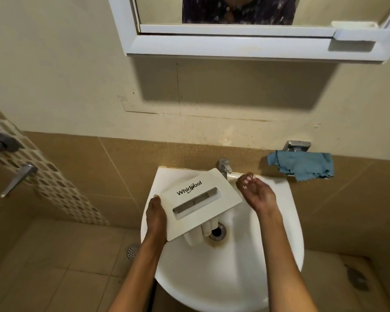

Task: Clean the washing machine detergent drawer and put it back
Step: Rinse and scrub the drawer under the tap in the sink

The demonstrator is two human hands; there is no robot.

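A dark, light-speckled top (239,10) is worn, with 2 bare forearms (144,266) and a wet right hand (257,194).

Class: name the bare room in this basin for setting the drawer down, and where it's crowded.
Free: near bowl of the sink, between drain and front rim. Crowded: the back, where drawer, tap, left hand and right hand gather.

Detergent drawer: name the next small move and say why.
Probably tip the cupped, wet right hand over the white plastic Whirlpool detergent drawer to rinse it. That hand sits by the chrome tap, while the left hand grips the drawer's edge, front panel up, over the white ceramic basin.
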